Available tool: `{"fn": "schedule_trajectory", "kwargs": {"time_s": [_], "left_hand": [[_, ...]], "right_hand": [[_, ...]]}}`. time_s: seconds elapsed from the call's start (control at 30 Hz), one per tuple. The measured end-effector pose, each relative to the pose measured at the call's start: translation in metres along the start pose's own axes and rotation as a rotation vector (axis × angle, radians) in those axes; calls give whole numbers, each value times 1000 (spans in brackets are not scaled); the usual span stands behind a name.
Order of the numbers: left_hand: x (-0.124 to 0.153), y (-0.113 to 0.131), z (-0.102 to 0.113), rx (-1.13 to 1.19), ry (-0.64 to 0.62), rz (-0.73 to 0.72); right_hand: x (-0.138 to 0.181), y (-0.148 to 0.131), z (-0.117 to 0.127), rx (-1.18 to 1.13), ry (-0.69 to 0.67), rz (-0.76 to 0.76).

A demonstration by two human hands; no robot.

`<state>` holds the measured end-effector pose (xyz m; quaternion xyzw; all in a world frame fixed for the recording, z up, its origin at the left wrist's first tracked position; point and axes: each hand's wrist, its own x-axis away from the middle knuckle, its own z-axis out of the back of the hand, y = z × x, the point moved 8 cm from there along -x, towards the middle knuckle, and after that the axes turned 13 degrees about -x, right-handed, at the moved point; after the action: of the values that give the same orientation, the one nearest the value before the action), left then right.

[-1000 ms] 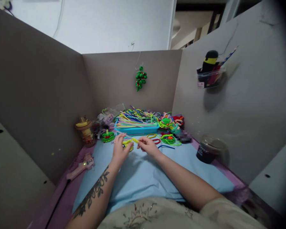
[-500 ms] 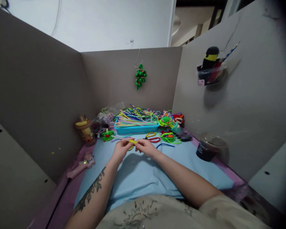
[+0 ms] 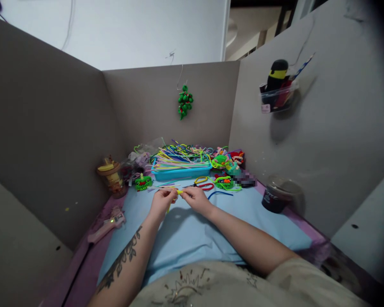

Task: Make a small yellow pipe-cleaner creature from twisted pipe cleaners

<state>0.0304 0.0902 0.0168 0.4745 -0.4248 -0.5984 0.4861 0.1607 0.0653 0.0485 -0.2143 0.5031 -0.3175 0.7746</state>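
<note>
Over the middle of the light blue cloth (image 3: 179, 238), a yellow pipe cleaner (image 3: 179, 192) spans the small gap between my hands. My left hand (image 3: 163, 202) is closed in a pinch on it, and a yellow end hangs below those fingers. From the other side my right hand (image 3: 196, 199) pinches the same piece, fingers curled. Just behind my hands lie pliers or scissors with red and yellow handles (image 3: 205, 186); their tips are partly hidden. A blue pipe cleaner (image 3: 220, 193) rests right of my right hand.
A blue tray (image 3: 182, 173) heaped with pipe cleaners stands at the back. Green fuzzy figures (image 3: 143, 182) flank it. At left are a cup (image 3: 112, 177) and a pink glue gun (image 3: 110, 224); at right, a dark tub (image 3: 275, 198). Grey panels enclose the table.
The yellow pipe cleaner looked bunched or coiled between my fingers before; now a straighter stretch shows, with an end hanging below my left hand. The whole view has shifted slightly.
</note>
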Motion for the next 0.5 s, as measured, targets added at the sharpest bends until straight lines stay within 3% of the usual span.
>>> {"fn": "schedule_trajectory", "kwargs": {"time_s": [0.2,0.37,0.5], "left_hand": [[-1,-10,-7,197,-37,89],[4,-22,-13,251,-67,253],[0,-9,-8,233,-56,99]], "right_hand": [[3,-5,5,135,81,130],[5,-7,2,277,39,219],[1,6,2,59,36,59]]}}
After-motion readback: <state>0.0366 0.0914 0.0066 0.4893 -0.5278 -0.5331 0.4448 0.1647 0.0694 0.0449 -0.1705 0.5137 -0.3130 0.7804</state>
